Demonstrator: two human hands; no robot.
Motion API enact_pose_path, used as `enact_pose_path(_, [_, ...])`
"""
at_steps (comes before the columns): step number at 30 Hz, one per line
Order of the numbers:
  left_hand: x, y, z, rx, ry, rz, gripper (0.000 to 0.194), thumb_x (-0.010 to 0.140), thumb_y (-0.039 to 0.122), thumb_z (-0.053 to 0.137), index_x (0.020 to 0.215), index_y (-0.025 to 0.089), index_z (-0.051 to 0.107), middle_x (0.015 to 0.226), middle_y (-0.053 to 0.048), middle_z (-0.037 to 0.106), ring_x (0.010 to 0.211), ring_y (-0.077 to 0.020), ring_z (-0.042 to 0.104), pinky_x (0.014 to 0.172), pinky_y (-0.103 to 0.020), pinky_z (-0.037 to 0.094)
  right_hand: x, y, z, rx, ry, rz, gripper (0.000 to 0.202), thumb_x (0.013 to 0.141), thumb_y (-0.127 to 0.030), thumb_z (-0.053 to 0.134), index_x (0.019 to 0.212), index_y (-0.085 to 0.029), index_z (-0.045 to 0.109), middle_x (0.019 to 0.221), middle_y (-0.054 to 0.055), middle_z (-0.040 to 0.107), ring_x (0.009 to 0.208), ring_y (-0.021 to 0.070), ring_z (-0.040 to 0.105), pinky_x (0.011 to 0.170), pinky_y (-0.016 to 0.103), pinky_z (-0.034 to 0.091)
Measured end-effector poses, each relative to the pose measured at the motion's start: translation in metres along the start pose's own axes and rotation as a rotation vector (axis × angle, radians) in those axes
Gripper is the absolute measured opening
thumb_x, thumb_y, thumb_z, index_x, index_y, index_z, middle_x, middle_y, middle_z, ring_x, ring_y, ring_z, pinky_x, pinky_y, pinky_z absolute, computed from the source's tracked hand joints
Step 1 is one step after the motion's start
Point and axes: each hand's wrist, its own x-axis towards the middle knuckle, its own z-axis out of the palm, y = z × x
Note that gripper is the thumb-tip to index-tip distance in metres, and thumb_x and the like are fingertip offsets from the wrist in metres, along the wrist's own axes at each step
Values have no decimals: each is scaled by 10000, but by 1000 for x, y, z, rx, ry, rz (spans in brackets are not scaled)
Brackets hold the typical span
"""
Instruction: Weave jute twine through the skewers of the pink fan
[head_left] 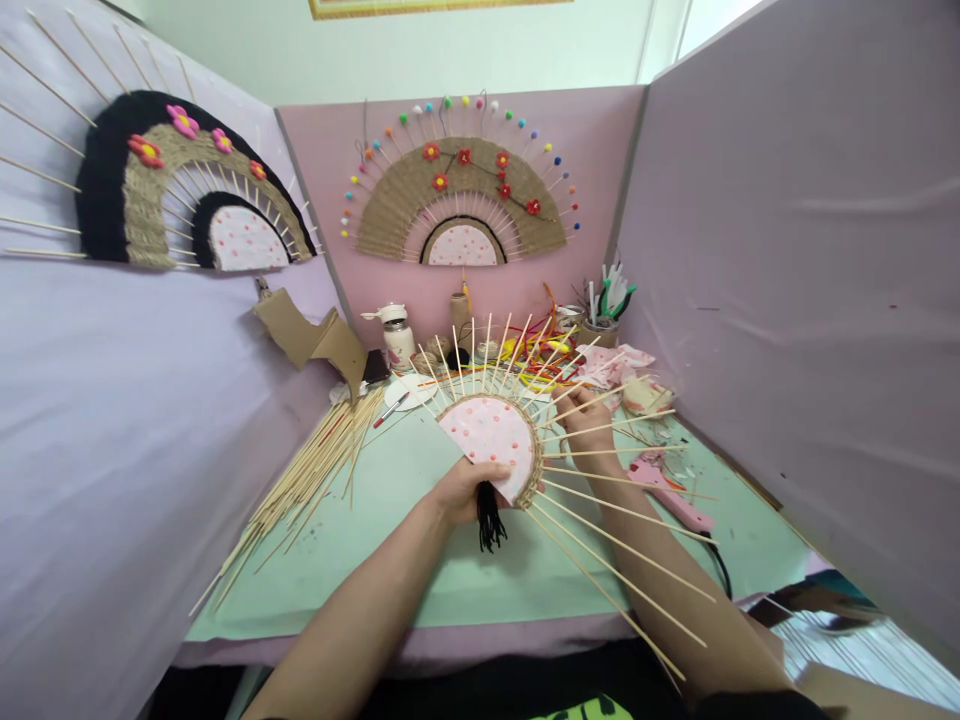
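My left hand (pixel 459 490) grips the straight lower edge of a half-round fan base (pixel 491 437) covered in white cloth with pink dots. The thumb lies on its face. Thin wooden sticks (pixel 615 512) radiate from its curved rim, which is bordered with woven jute twine (pixel 537 462). A black tassel (pixel 490 518) hangs beneath the left hand. Among the sticks on the right, my right hand (pixel 586 425) is closed in a pinch on what looks like a strand of the twine; sticks partly cover the fingers.
Loose sticks (pixel 315 490) lie on the left of the green table. A pink glue gun (pixel 671 497) with a black cord lies right. Behind are a white bottle (pixel 398 340), colourful cords (pixel 551 350) and a tool pot (pixel 600 331). Finished fans (pixel 390 215) hang on the partitions.
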Motion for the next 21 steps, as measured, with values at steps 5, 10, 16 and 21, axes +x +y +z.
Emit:
enact_pose_path(5, [2, -1, -3, -13, -19, 23, 433, 681, 164, 610, 1102, 72, 572, 979, -194, 665, 932, -316, 625, 769, -424, 515, 2, 0, -2, 49, 9, -16, 282, 678, -418, 671, 671, -176, 526, 475, -70, 370, 434, 64, 297, 423, 232, 205])
enact_pose_path(10, [1, 2, -1, -5, -11, 39, 427, 674, 149, 605, 1093, 71, 575, 990, -197, 661, 973, -330, 606, 786, -438, 510, 4, 2, -4, 119, 44, -51, 250, 693, -402, 659, 728, -181, 547, 508, -69, 378, 452, 68, 308, 444, 240, 236])
enact_pose_path(16, [2, 3, -2, -17, 17, 52, 422, 665, 149, 610, 1078, 74, 575, 1053, -201, 639, 1002, -329, 592, 786, -431, 514, 5, 4, -7, 130, 43, -57, 241, 694, -402, 655, 740, -183, 563, 521, -65, 395, 459, 71, 318, 446, 229, 261])
enact_pose_path(21, [2, 2, -3, -19, 16, 60, 406, 677, 143, 594, 1077, 71, 579, 1052, -198, 641, 988, -314, 602, 779, -412, 516, 6, 5, -8, 120, 27, -53, 232, 692, -400, 656, 721, -194, 554, 501, -76, 390, 450, 69, 335, 445, 213, 286])
